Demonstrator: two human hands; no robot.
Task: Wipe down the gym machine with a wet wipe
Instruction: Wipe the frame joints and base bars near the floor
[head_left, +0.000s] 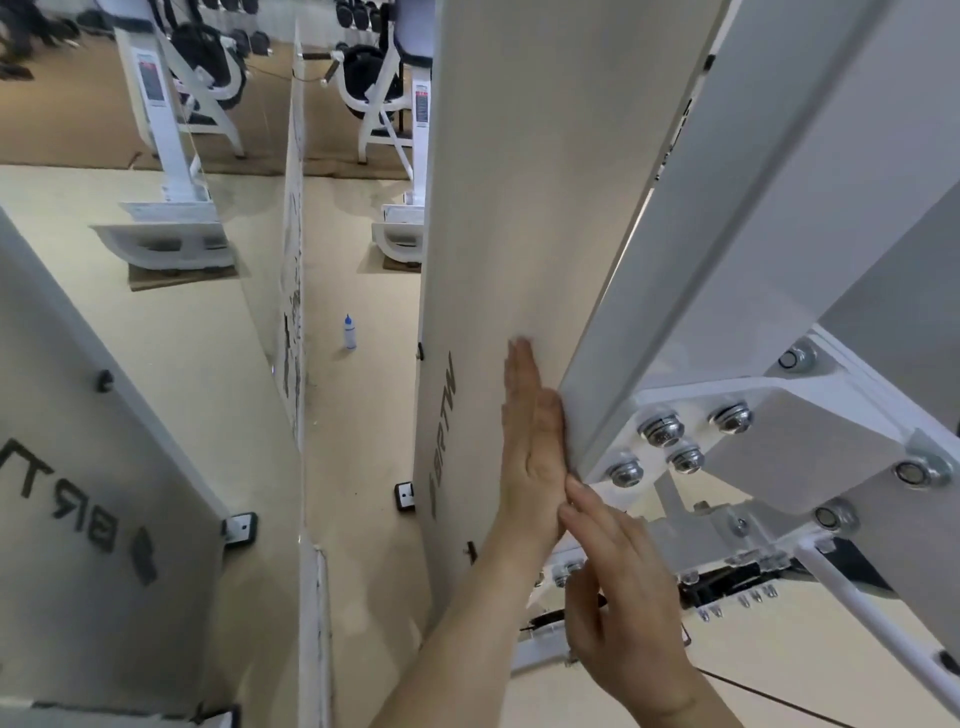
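Note:
The gym machine's tall white side panel (519, 208), with dark lettering low on it, stands in the middle of the view. My left hand (530, 436) lies flat against this panel with the fingers straight and together, pointing up. No wet wipe shows clearly; whatever is under the palm is hidden. My right hand (618, 587) comes in from the lower right with its fingers stretched out, the tips touching the heel of the left hand at the lower edge of a slanted white beam (727, 249). Nothing is visible in the right hand.
A bolted white bracket (691, 441) with several shiny nuts sits right of the hands. A wall mirror (156, 364) on the left reflects the panel. A small blue-capped bottle (350, 332) stands on the beige floor. Other white machines (379, 104) stand at the back.

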